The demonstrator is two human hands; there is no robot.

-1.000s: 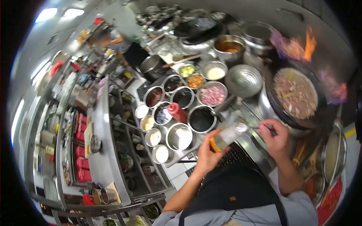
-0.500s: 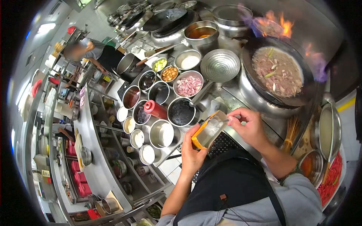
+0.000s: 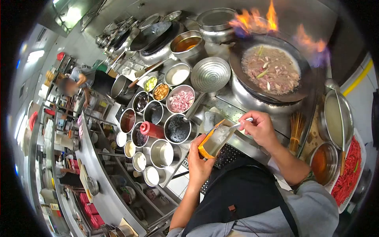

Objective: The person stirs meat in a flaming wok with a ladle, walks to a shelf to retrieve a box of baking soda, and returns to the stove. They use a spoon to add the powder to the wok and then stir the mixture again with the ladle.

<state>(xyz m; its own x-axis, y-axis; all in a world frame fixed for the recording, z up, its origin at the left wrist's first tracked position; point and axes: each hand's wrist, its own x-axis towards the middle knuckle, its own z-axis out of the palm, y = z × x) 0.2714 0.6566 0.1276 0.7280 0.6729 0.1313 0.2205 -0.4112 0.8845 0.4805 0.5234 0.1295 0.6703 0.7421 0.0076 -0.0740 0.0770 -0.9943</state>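
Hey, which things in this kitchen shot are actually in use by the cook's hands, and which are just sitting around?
In use:
- left hand holding the clear container
- right hand holding a spoon at its mouth
- wok of meat over flames

Lying about:
- red squeeze bottle
- perforated ladle
- bowl of pink meat
- red chillies

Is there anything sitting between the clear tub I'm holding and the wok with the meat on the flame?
Nothing tall stands between them. The clear tub in the left hand is apart from the wok; only bare steel counter lies between, and the strainer ladle sits off to the side.
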